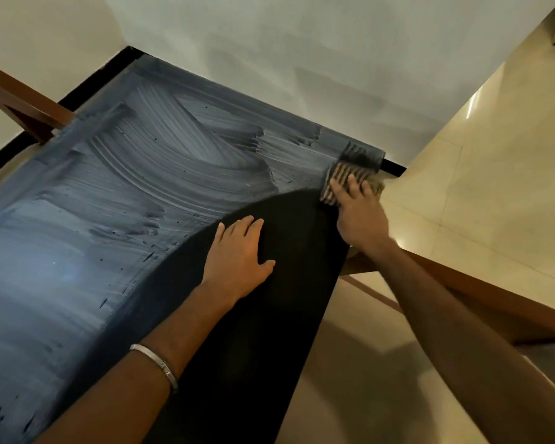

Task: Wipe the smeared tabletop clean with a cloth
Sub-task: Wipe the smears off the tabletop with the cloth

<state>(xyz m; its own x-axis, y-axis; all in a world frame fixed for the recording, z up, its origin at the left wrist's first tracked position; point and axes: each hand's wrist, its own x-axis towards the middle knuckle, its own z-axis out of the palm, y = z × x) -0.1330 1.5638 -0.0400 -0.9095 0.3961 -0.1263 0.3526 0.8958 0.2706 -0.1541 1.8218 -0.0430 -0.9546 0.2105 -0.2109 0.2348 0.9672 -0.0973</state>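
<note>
You are partway through the wiping. A dark, clean wedge runs along the near right side of the tabletop [269,315], and the rest of it, toward the far edge and the left, is coated in a pale, streaky smear [135,174].

Your right hand [356,209] presses the striped cloth [343,177] flat at the far right corner of the tabletop, fingers spread and laid over it rather than bunched round it. Part of the cloth hangs just past the right edge. Your left hand [237,254] lies open, palm down, on the cleaned patch near the middle, holding nothing; it looks to be bracing you. A bangle [156,363] sits on that forearm.

By my reading, the next move calls for a firm drag of the cloth from that corner leftward across the smear, each pass overlapping the clean edge so no pale band is left between passes. The cloth may need refolding if it loads up.

A wooden chair [23,104] stands at the far left corner, and another wooden frame [462,293] sits just off the right edge under your right arm. The wall [302,59] meets the far edge, so strokes there have little room. Your left hand sits where a sweep back could meet it.
</note>
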